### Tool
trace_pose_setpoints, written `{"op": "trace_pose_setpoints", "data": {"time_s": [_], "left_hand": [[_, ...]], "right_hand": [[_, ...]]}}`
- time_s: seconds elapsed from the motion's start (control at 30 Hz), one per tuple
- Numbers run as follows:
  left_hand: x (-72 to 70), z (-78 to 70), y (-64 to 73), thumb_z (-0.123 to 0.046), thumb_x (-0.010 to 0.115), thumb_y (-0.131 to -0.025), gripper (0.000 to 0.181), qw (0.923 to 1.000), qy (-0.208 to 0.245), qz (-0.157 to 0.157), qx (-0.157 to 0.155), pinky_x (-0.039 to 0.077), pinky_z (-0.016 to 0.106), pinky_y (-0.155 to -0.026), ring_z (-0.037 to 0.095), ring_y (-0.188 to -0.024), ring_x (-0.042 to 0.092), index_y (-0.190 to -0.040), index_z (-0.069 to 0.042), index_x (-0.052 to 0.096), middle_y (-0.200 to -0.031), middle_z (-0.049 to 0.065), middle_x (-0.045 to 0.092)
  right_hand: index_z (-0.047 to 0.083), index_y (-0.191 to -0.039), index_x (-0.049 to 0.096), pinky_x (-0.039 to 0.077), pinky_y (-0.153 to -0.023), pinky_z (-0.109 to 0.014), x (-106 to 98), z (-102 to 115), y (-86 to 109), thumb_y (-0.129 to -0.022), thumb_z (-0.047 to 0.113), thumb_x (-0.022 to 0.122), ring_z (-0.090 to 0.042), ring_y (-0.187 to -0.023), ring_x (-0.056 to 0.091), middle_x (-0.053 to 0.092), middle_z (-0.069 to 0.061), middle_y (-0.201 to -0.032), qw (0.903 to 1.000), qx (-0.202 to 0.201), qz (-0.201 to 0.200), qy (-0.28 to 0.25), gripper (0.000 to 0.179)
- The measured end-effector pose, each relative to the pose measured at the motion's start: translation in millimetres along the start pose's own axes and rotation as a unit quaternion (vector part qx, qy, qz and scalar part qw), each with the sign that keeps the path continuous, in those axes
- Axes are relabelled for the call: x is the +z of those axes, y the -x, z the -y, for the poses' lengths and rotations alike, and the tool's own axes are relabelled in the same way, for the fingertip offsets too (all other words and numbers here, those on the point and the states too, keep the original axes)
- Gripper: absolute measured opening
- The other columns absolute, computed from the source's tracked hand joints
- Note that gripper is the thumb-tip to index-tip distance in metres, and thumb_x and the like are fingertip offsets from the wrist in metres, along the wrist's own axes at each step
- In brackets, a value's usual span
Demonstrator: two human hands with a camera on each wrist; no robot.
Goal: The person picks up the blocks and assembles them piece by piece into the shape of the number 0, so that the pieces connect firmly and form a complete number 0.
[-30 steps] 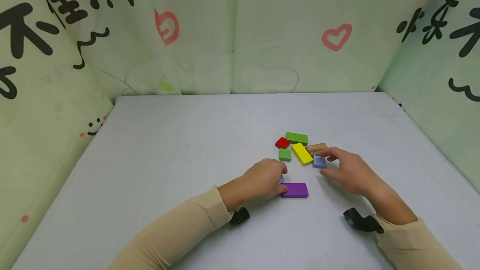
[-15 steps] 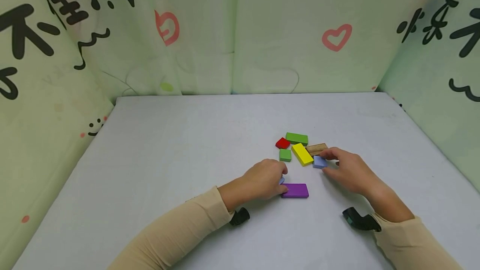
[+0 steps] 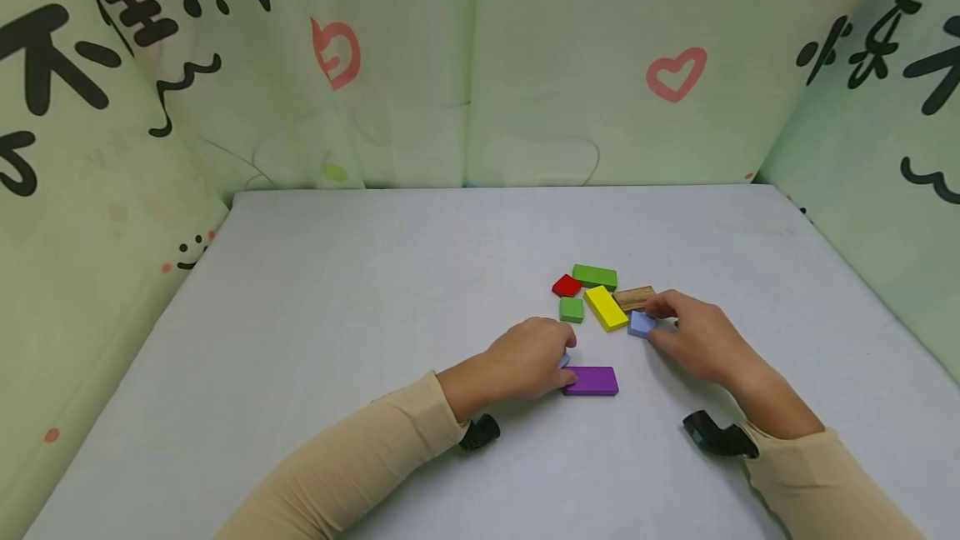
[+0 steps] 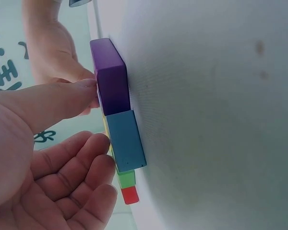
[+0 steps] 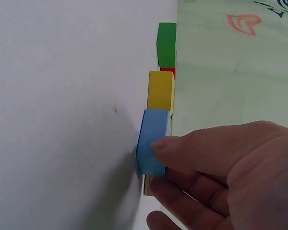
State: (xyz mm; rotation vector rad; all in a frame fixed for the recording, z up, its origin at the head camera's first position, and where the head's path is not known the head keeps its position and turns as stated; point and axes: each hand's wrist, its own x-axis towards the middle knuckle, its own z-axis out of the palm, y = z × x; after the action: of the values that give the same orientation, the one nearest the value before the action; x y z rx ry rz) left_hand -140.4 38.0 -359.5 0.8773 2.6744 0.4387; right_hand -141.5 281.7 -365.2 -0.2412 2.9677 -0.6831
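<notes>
In the head view, my right hand (image 3: 693, 336) pinches a light blue block (image 3: 641, 323); the right wrist view has the thumb on that blue block (image 5: 152, 141). The block lies beside a yellow block (image 3: 606, 308) and a wooden block (image 3: 633, 298). Nearer the front, my left hand (image 3: 525, 357) rests its thumb on a purple block (image 3: 591, 381). Its fingers lie loosely bent beside another blue block (image 4: 126, 140) in the left wrist view, which stands against the purple block (image 4: 110, 76). The left hand mostly covers this second blue block in the head view.
Behind the yellow block lie a red block (image 3: 566, 286), a long green block (image 3: 595, 276) and a small green block (image 3: 572, 309). All are on a white table (image 3: 337, 290), with printed green curtains (image 3: 412, 65) at its back and sides.
My right hand has closed its thumb and fingers on the light blue block, which is turned slightly and sits a touch further right. The left hand and purple block stay put.
</notes>
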Motion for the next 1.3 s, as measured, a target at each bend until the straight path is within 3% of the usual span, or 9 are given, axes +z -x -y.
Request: {"op": "trace_pose_setpoints", "data": {"time_s": [0.17,0.3,0.47,0.67,0.93,1.3], "left_hand": [[0.2,-0.2,-0.4,-0.031,0.078,-0.089,0.041,1.0,-0.002,-0.001,0.001,0.049,0.019,-0.079,0.008,-0.088,0.058,-0.123,-0.01,0.068,-0.102,-0.002,0.068],[0.8,0.1,-0.6,-0.03,0.078,-0.089,0.041,1.0,0.0,0.0,0.001,0.05,0.019,-0.079,0.008,-0.089,0.058,-0.123,-0.01,0.068,-0.102,-0.002,0.068],[0.6,0.0,-0.2,-0.031,0.078,-0.089,0.042,1.0,0.0,0.001,0.0,0.05,0.019,-0.08,0.008,-0.089,0.058,-0.124,-0.01,0.068,-0.104,-0.001,0.068],[0.8,0.7,-0.2,-0.03,0.078,-0.089,0.041,1.0,0.0,-0.003,0.006,0.05,0.019,-0.08,0.009,-0.089,0.058,-0.123,-0.009,0.068,-0.103,-0.001,0.068],[0.8,1.5,-0.5,-0.03,0.078,-0.089,0.042,1.0,0.001,-0.006,0.007,0.049,0.02,-0.08,0.009,-0.089,0.058,-0.124,-0.009,0.068,-0.103,-0.001,0.068],[0.5,1.5,-0.2,-0.031,0.078,-0.089,0.041,0.9999,-0.002,-0.004,0.009,0.049,0.02,-0.082,0.009,-0.091,0.058,-0.124,-0.01,0.068,-0.103,-0.001,0.068]], "right_hand": [[-0.007,-0.123,0.056,0.048,-0.09,-0.058,-1.6,-0.1,-0.7,-0.09,0.011,0.069,-0.041,-0.103,0.059,0.064,-0.024,-0.113,0.9999,0.011,0.011,0.001,0.039],[-0.005,-0.126,0.054,0.052,-0.076,-0.046,-3.3,-0.9,-1.0,-0.09,0.017,0.072,-0.033,-0.088,0.057,0.063,-0.018,-0.099,0.9991,0.028,0.031,0.01,0.046],[-0.004,-0.128,0.054,0.046,-0.063,-0.033,-3.5,-2.3,-0.6,-0.091,0.023,0.073,-0.025,-0.079,0.052,0.058,-0.009,-0.087,0.9983,0.038,0.042,0.012,0.049],[-0.005,-0.126,0.055,0.048,-0.066,-0.036,-4.1,-3.6,0.7,-0.092,0.024,0.074,-0.027,-0.081,0.054,0.061,-0.012,-0.092,0.9987,0.034,0.038,0.009,0.048],[-0.007,-0.13,0.055,0.054,-0.08,-0.047,-2.8,-4.2,0.9,-0.094,0.012,0.068,-0.029,-0.089,0.058,0.065,-0.017,-0.102,0.9983,0.035,0.045,0.015,0.043],[-0.009,-0.127,0.056,0.054,-0.081,-0.048,-1.8,-5.0,2.4,-0.093,0.009,0.067,-0.03,-0.088,0.058,0.065,-0.018,-0.101,0.9991,0.029,0.029,0.015,0.04]]}}
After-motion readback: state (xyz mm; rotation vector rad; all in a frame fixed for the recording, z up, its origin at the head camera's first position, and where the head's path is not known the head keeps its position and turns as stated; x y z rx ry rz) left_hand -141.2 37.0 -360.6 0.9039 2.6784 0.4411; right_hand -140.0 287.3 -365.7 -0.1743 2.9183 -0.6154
